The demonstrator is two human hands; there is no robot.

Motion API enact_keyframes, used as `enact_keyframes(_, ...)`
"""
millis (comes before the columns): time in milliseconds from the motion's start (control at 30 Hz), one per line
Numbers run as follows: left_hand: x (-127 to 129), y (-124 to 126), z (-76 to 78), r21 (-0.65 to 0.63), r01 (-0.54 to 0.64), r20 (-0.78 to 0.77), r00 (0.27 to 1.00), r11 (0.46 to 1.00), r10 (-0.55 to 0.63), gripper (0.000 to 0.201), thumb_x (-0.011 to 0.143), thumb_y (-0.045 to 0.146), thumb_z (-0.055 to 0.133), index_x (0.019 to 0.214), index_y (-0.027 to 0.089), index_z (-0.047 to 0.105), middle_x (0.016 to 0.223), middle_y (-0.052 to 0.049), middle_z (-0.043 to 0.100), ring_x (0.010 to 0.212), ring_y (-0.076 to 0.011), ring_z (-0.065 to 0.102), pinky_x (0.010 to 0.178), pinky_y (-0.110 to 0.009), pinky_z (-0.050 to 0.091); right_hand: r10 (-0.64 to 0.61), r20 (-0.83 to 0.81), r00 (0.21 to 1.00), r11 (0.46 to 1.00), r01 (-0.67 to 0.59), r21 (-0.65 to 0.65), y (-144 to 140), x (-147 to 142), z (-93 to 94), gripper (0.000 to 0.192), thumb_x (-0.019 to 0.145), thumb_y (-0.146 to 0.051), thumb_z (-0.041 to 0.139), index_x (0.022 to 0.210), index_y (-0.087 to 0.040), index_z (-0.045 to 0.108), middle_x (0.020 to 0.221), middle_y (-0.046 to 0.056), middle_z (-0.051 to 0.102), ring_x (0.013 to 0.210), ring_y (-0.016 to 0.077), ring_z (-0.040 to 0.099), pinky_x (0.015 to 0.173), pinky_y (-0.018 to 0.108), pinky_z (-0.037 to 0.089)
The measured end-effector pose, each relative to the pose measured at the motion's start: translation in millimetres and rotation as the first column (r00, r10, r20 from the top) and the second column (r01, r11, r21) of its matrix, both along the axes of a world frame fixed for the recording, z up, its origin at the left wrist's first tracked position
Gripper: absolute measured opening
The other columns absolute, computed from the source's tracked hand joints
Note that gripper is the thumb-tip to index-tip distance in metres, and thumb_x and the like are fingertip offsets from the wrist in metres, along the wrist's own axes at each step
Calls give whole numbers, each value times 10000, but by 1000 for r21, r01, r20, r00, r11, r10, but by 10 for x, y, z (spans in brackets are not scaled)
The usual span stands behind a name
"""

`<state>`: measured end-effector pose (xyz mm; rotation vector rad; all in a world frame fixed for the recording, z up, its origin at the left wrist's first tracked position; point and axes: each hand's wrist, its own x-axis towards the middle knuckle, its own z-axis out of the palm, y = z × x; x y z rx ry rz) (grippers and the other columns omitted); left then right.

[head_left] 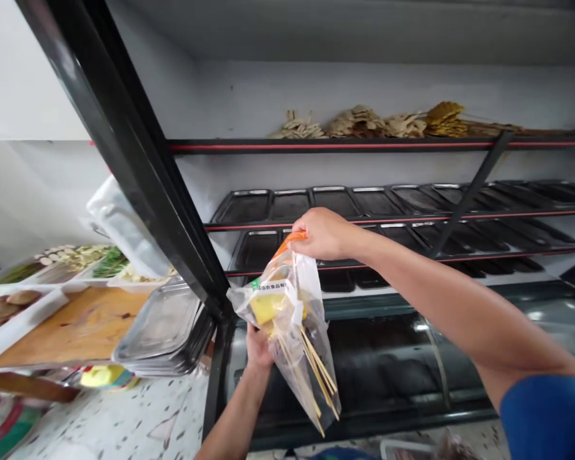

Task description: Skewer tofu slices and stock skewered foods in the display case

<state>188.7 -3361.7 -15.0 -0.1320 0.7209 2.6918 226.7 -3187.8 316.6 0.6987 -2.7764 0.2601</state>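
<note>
Hands are gripping the bag (pixel 287 319), right (pixel 322 234) pinching its top, left (pixel 259 348) steadying below, keeping skewers (pixel 319 374) upright.

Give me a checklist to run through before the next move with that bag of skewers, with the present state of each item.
1. Right hand grips the top of the plastic bag: ok.
2. Left hand supports the bag from below: ok.
3. Skewers all inside the bag: cannot tell; sticks press at its lower corner.
4. Bag free of the black frame: ok, it hangs apart.
5. Empty trays on the shelf ahead: ok.
6. Bag mouth open: cannot tell.
</note>
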Motion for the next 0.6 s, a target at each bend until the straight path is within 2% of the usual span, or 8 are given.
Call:
enact_keyframes(100,-323,-185,193,90,-71,-34,997,993,75,498,787,499,423,1177,208,527,1026,-86,655,1019,-293,568,883,-483,437,-37,-49,998,998,34,-55,-133,-110,44,243,751,-312,491,679,-132,638,586,7,564,573,104,507,538,215,338)
enact_keyframes(167,-503,-288,267,150,-122,-50,990,981,131,505,788,486,435,1203,205,504,1040,-75,655,1050,-291,552,913,-481,421,-40,-165,986,983,9,-184,-131,-14,-13,272,787,-378,490,730,-145,619,663,18,590,632,118,535,593,233,390)
enact_keyframes(233,-646,-343,300,189,-164,-61,982,968,178,515,790,480,444,1215,193,493,1047,-81,654,1059,-297,546,926,-495,408,-40,-294,955,929,-72,-362,-68,185,-180,262,846,-364,431,821,-162,594,765,33,609,706,120,557,664,243,428)
enact_keyframes(267,-704,-351,311,199,-182,-63,978,963,198,516,793,475,447,1217,185,493,1045,-87,654,1053,-302,550,924,-504,406,-22,-283,959,894,-107,-434,-22,284,-311,250,876,-324,386,855,-171,583,786,34,613,720,117,566,675,237,440)
enact_keyframes(333,-792,-338,340,213,-228,-66,967,950,247,505,800,459,448,1212,173,502,1025,-100,660,1024,-307,567,909,-514,415,77,-114,990,851,-125,-511,81,396,-649,237,895,-283,349,906,-193,567,802,26,622,721,110,586,665,215,463)
enact_keyframes(400,-848,-299,386,238,-273,-73,952,932,298,473,808,432,449,1194,169,522,988,-101,671,994,-304,583,893,-511,429,111,92,990,856,-48,-514,165,339,-1007,283,904,-254,291,928,-191,566,807,29,636,709,107,608,661,202,482)
enact_keyframes(467,-877,-245,446,271,-304,-98,935,913,341,438,816,408,445,1173,174,541,975,-96,674,993,-298,584,888,-503,436,33,191,981,904,53,-425,196,148,-1276,322,892,-208,263,1000,-170,564,859,61,648,729,126,619,702,228,491)
enact_keyframes(600,-888,-103,587,287,-313,-132,923,905,361,435,804,444,446,1120,173,570,1027,-86,659,1032,-297,561,877,-476,457,111,244,963,962,-43,-270,81,-266,-1430,264,855,-251,391,1002,-199,604,1020,57,643,968,179,580,882,276,429)
